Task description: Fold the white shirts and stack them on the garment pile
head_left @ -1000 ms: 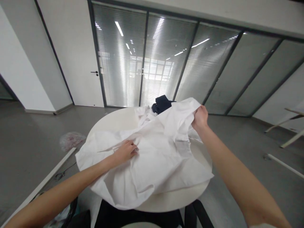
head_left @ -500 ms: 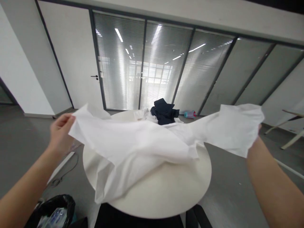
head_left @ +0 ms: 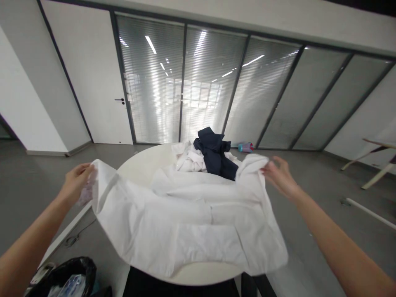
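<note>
A white shirt [head_left: 185,222] lies spread over the round white table [head_left: 139,165], hanging past its near edge. My left hand [head_left: 76,183] pinches the shirt's left edge, held just off the table's left side. My right hand [head_left: 280,175] is at the shirt's far right corner with fingers partly spread and blurred by motion; whether it still grips the cloth does not show. Behind the shirt sits a heap of white cloth [head_left: 188,159] with a dark navy garment [head_left: 216,154] on it.
A black bin with a bag [head_left: 66,276] stands at lower left, a dark chair [head_left: 185,284] under the table's near edge. A bottle [head_left: 246,147] lies on the floor by the glass wall. White bars [head_left: 369,212] lie on the floor at right.
Both hands lifted the shirt and stretched it wide in the air, then brought it down flat onto the table. My right hand has moved in from far right.
</note>
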The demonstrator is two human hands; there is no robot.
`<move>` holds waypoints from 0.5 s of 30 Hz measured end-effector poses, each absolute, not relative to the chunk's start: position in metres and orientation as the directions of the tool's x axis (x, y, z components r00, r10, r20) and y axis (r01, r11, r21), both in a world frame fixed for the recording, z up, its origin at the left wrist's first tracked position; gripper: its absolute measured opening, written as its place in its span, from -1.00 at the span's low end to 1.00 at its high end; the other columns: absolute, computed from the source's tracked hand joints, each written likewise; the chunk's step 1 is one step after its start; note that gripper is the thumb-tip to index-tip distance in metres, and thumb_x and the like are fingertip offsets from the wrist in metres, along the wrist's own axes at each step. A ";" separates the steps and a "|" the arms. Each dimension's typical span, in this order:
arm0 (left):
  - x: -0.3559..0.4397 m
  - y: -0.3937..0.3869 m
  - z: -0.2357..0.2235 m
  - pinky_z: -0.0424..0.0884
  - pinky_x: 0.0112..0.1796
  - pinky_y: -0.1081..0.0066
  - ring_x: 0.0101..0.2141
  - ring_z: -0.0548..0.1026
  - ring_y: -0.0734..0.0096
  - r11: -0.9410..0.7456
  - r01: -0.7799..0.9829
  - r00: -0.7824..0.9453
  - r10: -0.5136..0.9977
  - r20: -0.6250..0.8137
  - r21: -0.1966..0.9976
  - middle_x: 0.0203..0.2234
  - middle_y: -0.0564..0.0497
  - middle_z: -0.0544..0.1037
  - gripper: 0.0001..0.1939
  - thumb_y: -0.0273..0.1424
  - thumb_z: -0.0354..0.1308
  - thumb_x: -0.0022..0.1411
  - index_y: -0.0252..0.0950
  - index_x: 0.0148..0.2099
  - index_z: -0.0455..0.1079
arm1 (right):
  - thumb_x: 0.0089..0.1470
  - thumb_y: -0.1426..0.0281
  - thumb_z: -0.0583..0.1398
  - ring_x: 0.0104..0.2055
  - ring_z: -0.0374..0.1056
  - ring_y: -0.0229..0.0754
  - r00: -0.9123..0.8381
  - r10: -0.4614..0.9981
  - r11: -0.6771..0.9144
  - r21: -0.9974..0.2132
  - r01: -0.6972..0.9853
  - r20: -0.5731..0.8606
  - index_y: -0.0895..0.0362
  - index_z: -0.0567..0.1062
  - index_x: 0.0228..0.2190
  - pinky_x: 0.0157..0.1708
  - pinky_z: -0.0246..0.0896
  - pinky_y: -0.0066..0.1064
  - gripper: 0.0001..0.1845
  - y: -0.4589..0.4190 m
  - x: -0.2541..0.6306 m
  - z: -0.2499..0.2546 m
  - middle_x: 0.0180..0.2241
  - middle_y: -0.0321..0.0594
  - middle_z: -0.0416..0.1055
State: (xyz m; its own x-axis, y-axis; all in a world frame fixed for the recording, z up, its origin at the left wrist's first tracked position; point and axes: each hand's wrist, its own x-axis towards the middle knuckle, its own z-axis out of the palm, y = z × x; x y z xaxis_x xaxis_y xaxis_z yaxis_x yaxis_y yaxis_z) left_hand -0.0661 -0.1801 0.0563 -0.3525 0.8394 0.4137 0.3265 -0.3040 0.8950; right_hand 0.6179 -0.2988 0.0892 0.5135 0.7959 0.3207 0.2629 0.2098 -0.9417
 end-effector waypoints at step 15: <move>0.090 -0.261 0.021 0.22 0.14 0.02 0.15 0.34 -0.04 -0.670 0.688 0.683 0.728 0.062 0.281 0.16 -0.17 0.38 -0.60 -0.29 0.25 0.11 -0.16 0.03 0.43 | 0.03 0.40 0.08 -0.08 0.38 0.05 0.001 0.959 0.176 -0.599 0.781 0.283 0.01 0.43 -0.24 -0.03 0.26 -0.07 -0.78 -0.346 0.488 0.016 -0.18 -0.14 0.47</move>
